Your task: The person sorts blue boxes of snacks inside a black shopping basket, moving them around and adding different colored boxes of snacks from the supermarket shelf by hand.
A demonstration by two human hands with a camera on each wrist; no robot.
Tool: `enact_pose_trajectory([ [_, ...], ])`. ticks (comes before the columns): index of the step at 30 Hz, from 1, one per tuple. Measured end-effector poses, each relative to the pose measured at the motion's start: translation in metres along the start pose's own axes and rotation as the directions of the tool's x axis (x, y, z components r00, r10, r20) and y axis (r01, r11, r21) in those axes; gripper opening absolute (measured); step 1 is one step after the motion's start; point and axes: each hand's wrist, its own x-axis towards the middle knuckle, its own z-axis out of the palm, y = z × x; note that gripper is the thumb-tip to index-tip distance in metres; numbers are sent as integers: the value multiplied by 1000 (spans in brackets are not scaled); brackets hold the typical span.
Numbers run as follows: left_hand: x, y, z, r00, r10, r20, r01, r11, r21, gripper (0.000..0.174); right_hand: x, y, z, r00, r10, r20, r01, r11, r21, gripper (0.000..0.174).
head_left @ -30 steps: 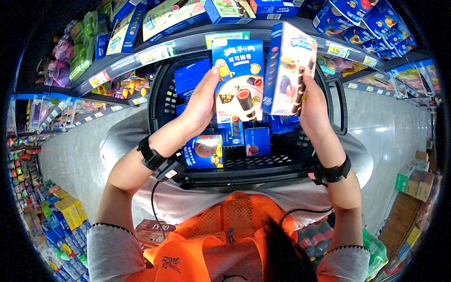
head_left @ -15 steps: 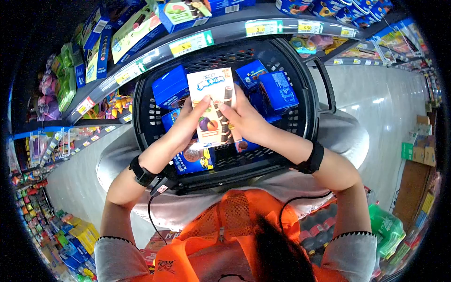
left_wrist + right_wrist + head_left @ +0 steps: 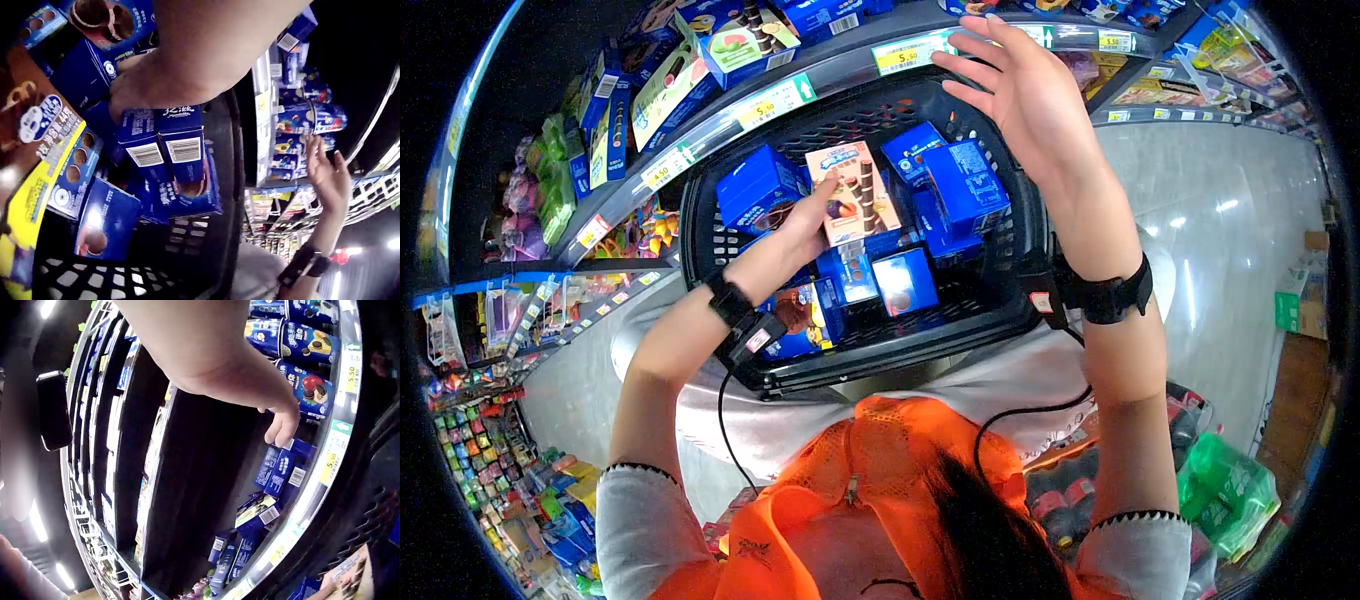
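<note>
In the head view the left hand (image 3: 805,222) grips a cream-coloured box (image 3: 852,192) of rolled wafers, thumb on its front, over the black basket (image 3: 880,355). Several blue boxes lie in the basket, among them one (image 3: 968,188) at its right side and one (image 3: 758,190) at its left. The right hand (image 3: 1025,95) is raised at the shelf edge, fingers spread, holding nothing. From the right wrist, that hand (image 3: 275,406) hangs before blue packs (image 3: 309,390) on the shelf. The left wrist view shows the left hand (image 3: 147,84) among blue boxes, its fingertips hidden.
The shelf edge with price labels (image 3: 775,103) curves above the basket. Green and blue boxes (image 3: 670,100) stand on the shelf at the left. At the lower right are green bottles (image 3: 1225,495) and dark bottles; brown cartons (image 3: 1295,400) line the floor's right side.
The two boxes held apart earlier came together in both hands. The right hand has since let go and risen to the shelf; the left has lowered the cream-coloured box toward the basket.
</note>
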Motion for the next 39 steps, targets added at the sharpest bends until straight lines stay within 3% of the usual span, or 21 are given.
enact_pose_trajectory([
  [2, 20, -10, 5, 999, 47, -14, -47, 999, 7, 42, 1, 0, -3, 1000, 1, 4, -1, 1000, -1, 45],
  [4, 65, -28, -12, 991, 130, -25, -128, 989, 67, 57, 9, 8, -12, 986, 160, -52, -150, 976, 158, 43],
  [5, 72, -30, -10, 984, 179, 14, -180, 982, 65, 62, 10, 8, -14, 986, 156, -51, -146, 976, 162, 43],
  [7, 87, -36, -5, 955, 256, -150, -236, 962, 138, 55, 13, 7, -16, 990, 140, -9, -136, 978, 160, 49],
  [8, 90, -35, -2, 935, 297, -196, -261, 947, 188, 51, 4, -6, -3, 1000, -10, -27, 12, 997, 77, 44],
  [10, 94, -32, 3, 893, 361, -267, -317, 928, 193, 38, 6, -6, -5, 1000, -29, -9, 30, 995, 100, 44],
  [13, 114, -32, -16, 880, 358, -311, -230, 896, 380, 27, 8, -9, -3, 1000, -20, -12, 22, 988, 152, 43],
  [14, 113, -29, -16, 891, 392, -227, -309, 893, 327, 34, 7, -10, -2, 1000, -17, -12, 19, 988, 152, 43],
  [16, 106, -22, -20, 884, 408, -227, -289, 860, 420, 47, 5, -15, -1, 1000, -20, 1, 19, 988, 153, 43],
  [17, 59, -5, 9, 876, 439, -200, -331, 848, 413, 50, 5, -17, 0, 1000, 3, -7, -2, 991, 131, 44],
  [18, 26, 8, 29, 855, 481, -195, -382, 838, 391, 56, 5, -19, 1, 1000, 26, -17, -24, 994, 109, 45],
  [19, 26, 8, 25, 772, 584, -250, -455, 783, 424, 66, 6, -19, 1, 1000, 20, -5, -19, 994, 110, 45],
  [21, -31, 39, 52, 740, 630, -234, -592, 776, 217, 74, 7, -15, 0, 998, 44, -37, -38, 989, 143, 44],
  [22, -22, 49, 36, 681, 683, -265, -646, 730, 221, 74, 6, -16, 1, 998, 44, -46, -38, 991, 126, 44],
  [25, -41, 88, 28, 649, 722, -239, -726, 682, 89, 68, 7, -12, 3, 997, 69, -43, -64, 993, 102, 43],
  [29, -40, 120, 17, 585, 769, -258, -766, 628, 136, 52, 9, -4, 6, 993, 114, -25, -113, 993, 43, 42],
  [31, -35, 130, 4, 676, 732, -86, -734, 679, 20, 39, 9, -2, 9, 990, 135, -30, -134, 991, 22, 40],
  [32, -40, 130, 6, 688, 716, -115, -724, 688, -53, 27, 9, 0, 9, 989, 147, -19, -147, 989, 10, 40],
  [33, -45, 127, 4, 684, 720, -119, -729, 682, -62, 27, 9, 2, 10, 987, 159, -8, -159, 987, -3, 39],
  [37, -65, 98, -5, 768, 623, 150, -579, 775, -252, 29, 3, 12, 16, 984, 168, 67, -163, 984, -73, 40],
  [39, -81, 84, -1, 789, 571, 227, -527, 819, -226, 35, -4, 20, 22, 974, 159, 159, -139, 981, -132, 46],
])
